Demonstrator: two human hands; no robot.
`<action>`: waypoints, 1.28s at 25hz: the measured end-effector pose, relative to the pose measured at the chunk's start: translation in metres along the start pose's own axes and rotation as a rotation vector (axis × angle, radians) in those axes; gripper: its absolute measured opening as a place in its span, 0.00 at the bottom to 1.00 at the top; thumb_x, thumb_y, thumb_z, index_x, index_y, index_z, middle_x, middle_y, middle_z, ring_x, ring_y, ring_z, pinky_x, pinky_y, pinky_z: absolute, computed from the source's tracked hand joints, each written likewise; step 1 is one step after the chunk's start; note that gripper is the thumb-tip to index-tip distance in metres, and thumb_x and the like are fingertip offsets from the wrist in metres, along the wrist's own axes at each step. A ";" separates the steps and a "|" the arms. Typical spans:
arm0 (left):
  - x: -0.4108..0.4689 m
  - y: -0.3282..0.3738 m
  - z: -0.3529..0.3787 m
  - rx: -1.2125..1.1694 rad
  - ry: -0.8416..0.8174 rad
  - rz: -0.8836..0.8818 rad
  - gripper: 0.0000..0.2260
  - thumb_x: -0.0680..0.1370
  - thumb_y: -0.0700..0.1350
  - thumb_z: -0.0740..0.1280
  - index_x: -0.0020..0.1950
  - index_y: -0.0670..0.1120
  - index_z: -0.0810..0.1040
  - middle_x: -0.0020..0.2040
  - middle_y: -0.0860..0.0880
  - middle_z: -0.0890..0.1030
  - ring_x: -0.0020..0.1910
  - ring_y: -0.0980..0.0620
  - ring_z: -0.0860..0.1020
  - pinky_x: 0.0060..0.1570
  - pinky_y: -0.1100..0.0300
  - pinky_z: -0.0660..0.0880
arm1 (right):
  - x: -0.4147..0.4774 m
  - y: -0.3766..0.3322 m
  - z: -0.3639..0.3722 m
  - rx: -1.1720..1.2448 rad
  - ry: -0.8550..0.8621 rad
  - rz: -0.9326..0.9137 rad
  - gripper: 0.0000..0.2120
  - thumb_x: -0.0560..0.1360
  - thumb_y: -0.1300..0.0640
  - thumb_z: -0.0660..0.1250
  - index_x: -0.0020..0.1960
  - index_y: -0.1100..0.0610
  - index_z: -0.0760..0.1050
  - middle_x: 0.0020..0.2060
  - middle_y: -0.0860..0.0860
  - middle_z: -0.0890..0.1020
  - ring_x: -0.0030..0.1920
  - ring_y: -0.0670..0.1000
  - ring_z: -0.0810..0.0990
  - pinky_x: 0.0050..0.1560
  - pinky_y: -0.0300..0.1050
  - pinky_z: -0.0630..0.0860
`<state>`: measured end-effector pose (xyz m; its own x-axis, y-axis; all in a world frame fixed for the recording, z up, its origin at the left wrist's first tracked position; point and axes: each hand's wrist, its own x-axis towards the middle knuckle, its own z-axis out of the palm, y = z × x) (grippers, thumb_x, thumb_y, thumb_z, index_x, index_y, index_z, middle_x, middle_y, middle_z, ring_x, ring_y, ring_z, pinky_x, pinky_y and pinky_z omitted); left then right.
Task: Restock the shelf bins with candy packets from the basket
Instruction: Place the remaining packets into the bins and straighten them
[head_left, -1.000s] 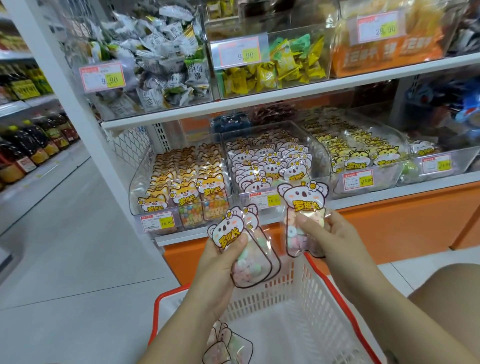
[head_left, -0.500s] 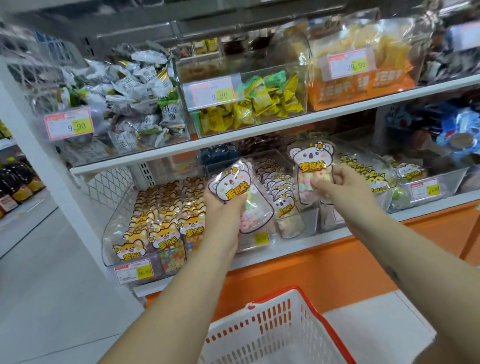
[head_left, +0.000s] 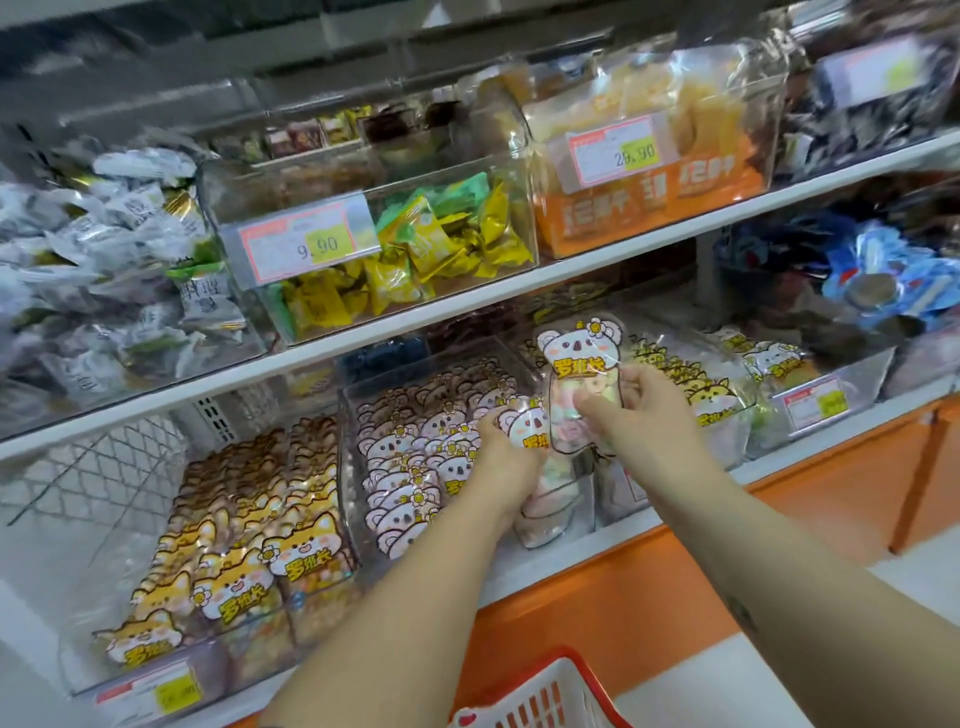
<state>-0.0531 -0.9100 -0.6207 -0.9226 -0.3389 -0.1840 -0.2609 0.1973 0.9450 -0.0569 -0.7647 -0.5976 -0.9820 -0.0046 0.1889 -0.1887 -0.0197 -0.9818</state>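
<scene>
Koala candy packet (head_left: 577, 358) stands upright at frame centre, pinched by right hand (head_left: 644, 410); left hand (head_left: 506, 462) grips second packet (head_left: 532, 434) just lower left.

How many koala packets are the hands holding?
2. The upper packet is in the right hand, over the middle bin; the lower packet is in the left hand, by that bin. Another may hide behind it.
</scene>
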 end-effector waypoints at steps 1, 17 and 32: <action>0.001 -0.004 0.003 0.067 0.000 -0.023 0.35 0.74 0.39 0.69 0.75 0.53 0.55 0.63 0.40 0.77 0.55 0.42 0.80 0.52 0.53 0.79 | 0.001 0.001 -0.001 0.008 -0.003 0.008 0.20 0.67 0.48 0.73 0.55 0.54 0.75 0.47 0.50 0.85 0.48 0.52 0.84 0.55 0.62 0.80; -0.006 0.042 -0.054 1.042 -0.222 0.193 0.30 0.77 0.39 0.70 0.77 0.53 0.64 0.64 0.47 0.78 0.54 0.48 0.79 0.52 0.58 0.76 | 0.007 0.002 -0.003 -0.197 -0.325 -0.037 0.18 0.74 0.64 0.73 0.61 0.53 0.73 0.52 0.45 0.83 0.51 0.39 0.81 0.49 0.29 0.76; -0.019 0.014 -0.114 1.031 -0.032 0.240 0.27 0.74 0.58 0.69 0.72 0.55 0.68 0.61 0.52 0.80 0.58 0.48 0.79 0.56 0.53 0.77 | -0.007 0.013 0.090 -0.426 -0.290 -0.162 0.18 0.74 0.63 0.70 0.59 0.50 0.68 0.39 0.45 0.78 0.37 0.40 0.75 0.32 0.33 0.69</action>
<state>-0.0069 -1.0061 -0.5733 -0.9852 -0.1657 -0.0438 -0.1714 0.9464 0.2738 -0.0520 -0.8550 -0.6095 -0.9087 -0.3121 0.2772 -0.3838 0.3635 -0.8489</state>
